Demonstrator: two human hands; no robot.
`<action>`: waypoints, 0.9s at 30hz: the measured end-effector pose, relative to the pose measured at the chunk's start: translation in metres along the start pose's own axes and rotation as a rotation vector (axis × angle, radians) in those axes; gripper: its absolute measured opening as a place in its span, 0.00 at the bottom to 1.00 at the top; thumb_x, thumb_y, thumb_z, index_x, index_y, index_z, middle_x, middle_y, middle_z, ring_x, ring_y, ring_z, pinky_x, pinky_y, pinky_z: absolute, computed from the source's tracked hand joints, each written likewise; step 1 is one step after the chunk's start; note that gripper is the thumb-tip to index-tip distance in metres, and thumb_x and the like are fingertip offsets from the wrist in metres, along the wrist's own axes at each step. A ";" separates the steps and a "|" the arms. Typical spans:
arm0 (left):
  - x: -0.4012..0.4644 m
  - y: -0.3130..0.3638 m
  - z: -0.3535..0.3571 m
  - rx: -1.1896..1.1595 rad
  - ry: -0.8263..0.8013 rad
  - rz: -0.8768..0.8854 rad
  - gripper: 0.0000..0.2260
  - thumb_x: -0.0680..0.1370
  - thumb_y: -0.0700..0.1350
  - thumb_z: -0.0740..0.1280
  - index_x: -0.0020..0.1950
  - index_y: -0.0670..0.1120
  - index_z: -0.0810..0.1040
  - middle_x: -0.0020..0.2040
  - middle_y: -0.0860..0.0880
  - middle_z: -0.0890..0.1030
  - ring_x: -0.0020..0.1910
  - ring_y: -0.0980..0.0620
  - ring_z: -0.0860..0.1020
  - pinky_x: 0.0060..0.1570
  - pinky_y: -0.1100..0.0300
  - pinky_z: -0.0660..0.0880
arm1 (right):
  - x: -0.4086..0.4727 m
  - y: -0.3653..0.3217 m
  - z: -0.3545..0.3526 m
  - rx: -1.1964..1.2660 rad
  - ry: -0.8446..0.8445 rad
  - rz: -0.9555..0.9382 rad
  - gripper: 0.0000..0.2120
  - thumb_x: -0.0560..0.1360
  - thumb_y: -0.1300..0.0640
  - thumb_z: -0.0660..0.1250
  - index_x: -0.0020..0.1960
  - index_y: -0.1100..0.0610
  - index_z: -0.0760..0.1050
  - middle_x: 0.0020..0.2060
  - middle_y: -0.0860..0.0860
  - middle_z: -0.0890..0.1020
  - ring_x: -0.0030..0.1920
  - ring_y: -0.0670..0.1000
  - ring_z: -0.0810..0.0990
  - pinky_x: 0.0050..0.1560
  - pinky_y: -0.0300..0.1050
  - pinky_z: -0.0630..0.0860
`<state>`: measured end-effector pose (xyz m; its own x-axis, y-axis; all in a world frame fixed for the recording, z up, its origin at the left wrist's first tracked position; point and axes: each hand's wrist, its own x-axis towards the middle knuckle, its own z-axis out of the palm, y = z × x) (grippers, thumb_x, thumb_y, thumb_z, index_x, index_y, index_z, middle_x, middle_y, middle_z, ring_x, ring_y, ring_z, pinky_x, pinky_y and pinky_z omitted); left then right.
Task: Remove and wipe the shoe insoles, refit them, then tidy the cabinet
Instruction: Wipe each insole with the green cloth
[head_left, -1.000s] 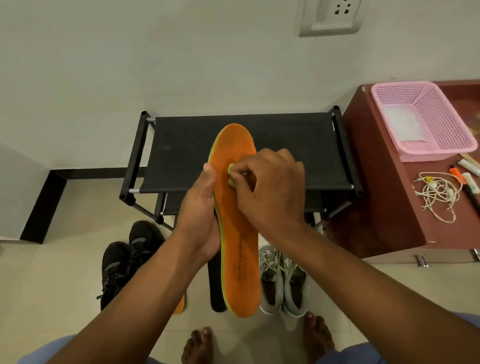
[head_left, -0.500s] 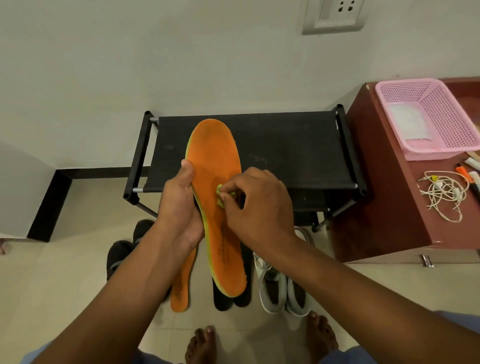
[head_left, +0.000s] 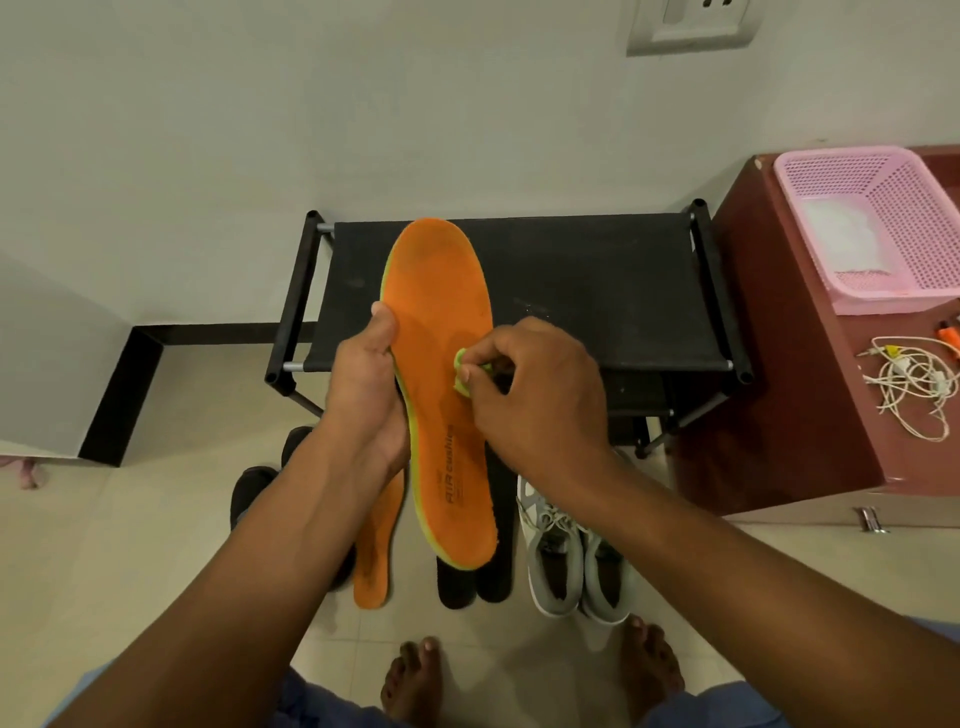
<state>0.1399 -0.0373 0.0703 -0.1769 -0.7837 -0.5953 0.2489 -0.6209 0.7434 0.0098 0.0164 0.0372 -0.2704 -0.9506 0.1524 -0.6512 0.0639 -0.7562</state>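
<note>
An orange insole (head_left: 441, 332) with a green edge is held upright in front of me, toe end up. My left hand (head_left: 366, 387) grips its left edge at mid-length. My right hand (head_left: 535, 395) pinches a small green cloth (head_left: 461, 374) and presses it on the insole's middle. On the floor below lie a second orange insole (head_left: 374, 561), two black insoles (head_left: 478, 582), a grey pair of shoes (head_left: 571, 561) and, mostly hidden by my left arm, a black pair of shoes (head_left: 254, 491).
A black fabric-topped shoe rack (head_left: 597, 280) stands against the wall behind the insole. To the right is a red-brown cabinet (head_left: 779, 389) carrying a pink basket (head_left: 904, 208), a tangle of white cable (head_left: 914, 384) and pens. My bare feet (head_left: 415, 675) are on the tiles.
The insole and both hands have shifted left and slightly down in view. My right hand with the green cloth has slid from the upper middle of the insole toward its centre.
</note>
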 end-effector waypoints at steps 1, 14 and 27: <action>0.001 0.003 -0.002 -0.049 0.001 -0.015 0.23 0.86 0.62 0.52 0.67 0.47 0.74 0.57 0.40 0.86 0.54 0.39 0.86 0.53 0.43 0.83 | -0.006 -0.004 0.002 0.014 -0.035 -0.011 0.03 0.76 0.49 0.73 0.49 0.46 0.83 0.46 0.42 0.80 0.47 0.43 0.79 0.49 0.44 0.80; 0.002 0.016 -0.023 0.242 0.126 0.207 0.13 0.86 0.58 0.56 0.66 0.55 0.73 0.60 0.44 0.82 0.54 0.40 0.84 0.47 0.44 0.84 | 0.004 -0.002 -0.001 0.271 -0.156 0.086 0.02 0.74 0.54 0.76 0.45 0.48 0.85 0.41 0.41 0.85 0.42 0.41 0.83 0.47 0.47 0.84; 0.085 -0.051 -0.135 0.924 -0.121 -0.170 0.08 0.84 0.43 0.66 0.59 0.42 0.82 0.53 0.39 0.86 0.53 0.39 0.86 0.57 0.39 0.82 | -0.008 0.017 0.019 0.244 -0.488 0.147 0.02 0.75 0.53 0.76 0.48 0.48 0.85 0.47 0.44 0.85 0.45 0.45 0.84 0.50 0.53 0.85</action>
<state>0.2412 -0.0702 -0.0594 -0.2515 -0.6459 -0.7208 -0.6328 -0.4538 0.6274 0.0146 0.0195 0.0106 0.0516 -0.9710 -0.2335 -0.4327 0.1890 -0.8815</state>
